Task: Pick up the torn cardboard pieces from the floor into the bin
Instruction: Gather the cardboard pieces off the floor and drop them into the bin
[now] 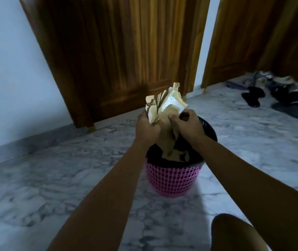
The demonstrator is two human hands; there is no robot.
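A bundle of torn brown cardboard pieces (164,104), one with a white label, stands upright over the bin. My left hand (147,126) grips the bundle from the left. My right hand (186,122) grips it from the right, fingers curled round its lower part. Directly under both hands is the pink mesh bin (171,178) with a black liner. The bundle's lower end reaches down into the liner's opening, where more brown cardboard (176,154) shows.
Grey-white marble floor (54,178) surrounds the bin. Wooden doors (122,51) stand behind it, with a white wall (8,78) on the left. Several shoes and sandals (280,95) lie at the far right. My knee (235,232) is at the bottom right.
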